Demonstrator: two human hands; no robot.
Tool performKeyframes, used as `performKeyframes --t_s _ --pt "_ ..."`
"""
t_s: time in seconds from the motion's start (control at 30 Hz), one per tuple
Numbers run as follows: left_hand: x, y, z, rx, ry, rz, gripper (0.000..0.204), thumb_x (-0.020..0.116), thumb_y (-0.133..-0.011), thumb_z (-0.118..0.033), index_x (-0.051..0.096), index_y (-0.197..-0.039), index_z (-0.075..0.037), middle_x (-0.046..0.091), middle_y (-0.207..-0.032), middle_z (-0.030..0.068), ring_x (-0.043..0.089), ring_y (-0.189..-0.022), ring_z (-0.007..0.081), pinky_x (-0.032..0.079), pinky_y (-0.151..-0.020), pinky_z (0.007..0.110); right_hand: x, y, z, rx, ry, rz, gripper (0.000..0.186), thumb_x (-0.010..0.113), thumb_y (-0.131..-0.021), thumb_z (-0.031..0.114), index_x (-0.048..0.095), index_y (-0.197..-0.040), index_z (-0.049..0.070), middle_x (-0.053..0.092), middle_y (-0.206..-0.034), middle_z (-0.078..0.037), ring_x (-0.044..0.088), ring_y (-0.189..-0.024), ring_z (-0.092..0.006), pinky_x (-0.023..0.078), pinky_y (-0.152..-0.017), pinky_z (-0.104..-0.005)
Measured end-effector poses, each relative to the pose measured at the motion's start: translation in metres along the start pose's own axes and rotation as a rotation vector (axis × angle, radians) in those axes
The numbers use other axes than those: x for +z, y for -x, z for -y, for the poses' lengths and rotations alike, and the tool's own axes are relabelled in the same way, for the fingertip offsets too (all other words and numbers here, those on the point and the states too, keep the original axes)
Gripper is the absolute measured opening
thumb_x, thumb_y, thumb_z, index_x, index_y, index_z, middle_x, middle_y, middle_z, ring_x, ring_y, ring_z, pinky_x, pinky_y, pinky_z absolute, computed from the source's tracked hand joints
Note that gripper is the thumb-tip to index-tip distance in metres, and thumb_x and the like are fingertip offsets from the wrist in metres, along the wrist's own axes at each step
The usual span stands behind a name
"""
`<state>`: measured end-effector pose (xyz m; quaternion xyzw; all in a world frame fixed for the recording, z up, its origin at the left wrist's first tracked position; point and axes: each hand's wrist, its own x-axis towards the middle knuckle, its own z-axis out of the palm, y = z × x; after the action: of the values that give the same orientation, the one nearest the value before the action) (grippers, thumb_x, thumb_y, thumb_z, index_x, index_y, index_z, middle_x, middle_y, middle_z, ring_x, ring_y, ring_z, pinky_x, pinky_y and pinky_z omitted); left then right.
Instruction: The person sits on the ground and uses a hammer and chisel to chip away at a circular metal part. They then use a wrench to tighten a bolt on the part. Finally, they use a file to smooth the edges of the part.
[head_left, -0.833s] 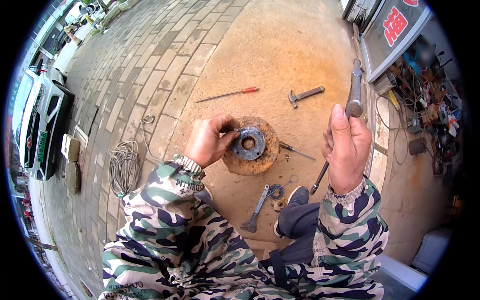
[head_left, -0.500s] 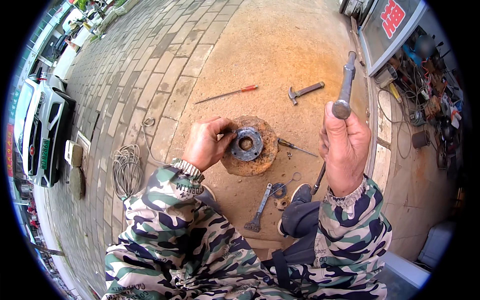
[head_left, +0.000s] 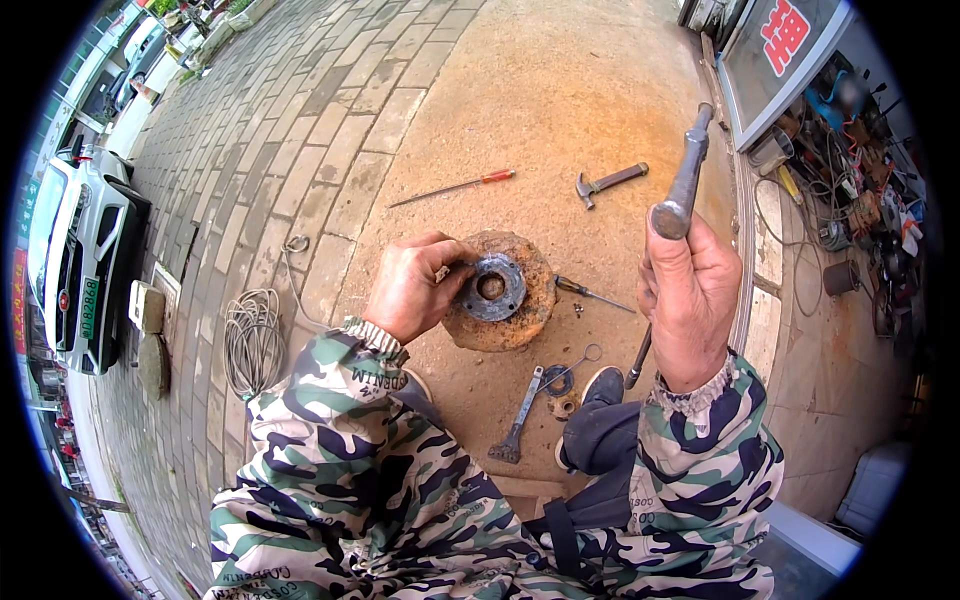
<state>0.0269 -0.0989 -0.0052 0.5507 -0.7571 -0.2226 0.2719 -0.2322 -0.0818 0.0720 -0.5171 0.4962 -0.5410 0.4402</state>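
**Two-handed division of work, viewed from above**

A dark grey, round metal flange with a central hole point(head_left: 511, 290) rests near the middle of a rough, rust-brown, rounded block point(head_left: 538, 312) and appears to lie flat. The left hand point(head_left: 415, 284) closes its thumb and fingertips on the flange's upper left rim (the exact contact is partly hidden by the fingers). The right hand point(head_left: 692, 300) wraps its fingers round the dark shaft of a long-headed, grey steel hammer point(head_left: 687, 177), its thumb tip just beside the near face. The tool is held up to the right, well apart from the flange.

Good practice, as judged from this posture: the flange is best kept level and fully backed by the block, since a raised edge would probably rock under a blow. Any stroke ought to be light and square, directed away from the left fingertips, which lie close to a likely striking area. The hold near the hammer's head favours control; a lower one would presumably add force.

Surroundings: a long screwdriver with a red handle point(head_left: 496, 177) and a brown-handled claw hammer point(head_left: 612, 182) lie beyond the block. A slim, dark-handled screwdriver point(head_left: 573, 287) lies just beside its right edge, perhaps worth moving for a freer swing.
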Motion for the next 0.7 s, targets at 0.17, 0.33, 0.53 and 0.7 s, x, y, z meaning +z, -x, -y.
performKeyframes --t_s 0.17,0.33,0.53,0.7 --pt "0.0025 -0.004 0.0014 0.057 -0.006 0.021 0.017 0.075 -0.08 0.002 0.075 -0.096 -0.004 0.073 -0.095 0.0109 0.072 -0.088 0.0269 0.058 -0.077 0.035 -0.0037 -0.0003 -0.0029 0.017 -0.003 0.008 0.032 0.059 -0.103 0.035 0.054 -0.084 0.01 0.04 -0.064 0.007 0.034 -0.051 -0.0027 0.027 -0.045 -0.0207" --pt "0.0012 -0.0026 0.0025 0.034 0.041 0.038 0.018 0.074 -0.081 0.002 0.075 -0.098 -0.003 0.073 -0.097 0.0113 0.072 -0.09 0.0263 0.058 -0.078 0.034 -0.0032 -0.0002 -0.0033 0.018 -0.003 0.015 0.03 0.059 -0.103 0.033 0.055 -0.086 0.009 0.04 -0.064 0.007 0.034 -0.051 -0.0024 0.027 -0.045 -0.0208" --pt "0.0041 -0.0041 0.0002 0.015 0.013 0.029 0.017 0.076 -0.082 -0.002 0.076 -0.099 -0.005 0.072 -0.096 0.0114 0.071 -0.089 0.0268 0.057 -0.077 0.035 -0.0046 -0.0007 -0.0055 0.018 -0.006 0.009 0.029 0.06 -0.103 0.033 0.056 -0.086 0.009 0.04 -0.064 0.007 0.034 -0.05 -0.0026 0.028 -0.044 -0.0209" --pt "-0.0016 -0.0015 -0.0029 -0.022 -0.015 0.01 0.018 0.077 -0.082 -0.003 0.077 -0.1 -0.005 0.072 -0.096 0.0121 0.071 -0.089 0.0278 0.056 -0.077 0.035 -0.0015 -0.0004 -0.0019 0.024 -0.014 0.022 0.031 0.06 -0.103 0.034 0.055 -0.085 0.009 0.041 -0.063 0.007 0.035 -0.05 -0.0031 0.028 -0.045 -0.0211"
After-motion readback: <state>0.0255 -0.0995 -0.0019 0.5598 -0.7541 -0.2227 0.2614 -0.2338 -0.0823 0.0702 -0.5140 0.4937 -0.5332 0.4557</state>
